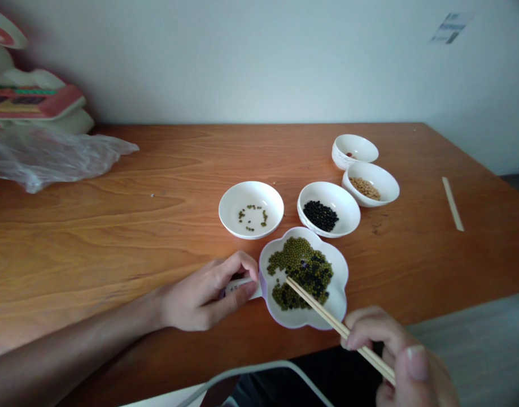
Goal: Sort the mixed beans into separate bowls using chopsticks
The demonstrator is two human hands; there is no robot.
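My left hand (214,288) grips the short handle of a white, flower-shaped dish (339,302) with a lilac rim. Mixed green and black beans (304,271) lie spread inside it. A pair of wooden chopsticks (327,316) is pinched in my right hand (395,350), at the lower right. Their tips are close together over the beans, and I cannot tell whether a bean is between them. Just behind the dish stand a white bowl (227,212) with several green beans and another white bowl (350,212) with black beans.
Farther back on the right, one white bowl (390,192) holds tan beans and another (365,146) a few reddish ones. A flat wooden strip (453,204) lies at the right. Clear plastic (60,152) and a colourful object (34,102) occupy the left. A cable (259,370) loops below the table edge.
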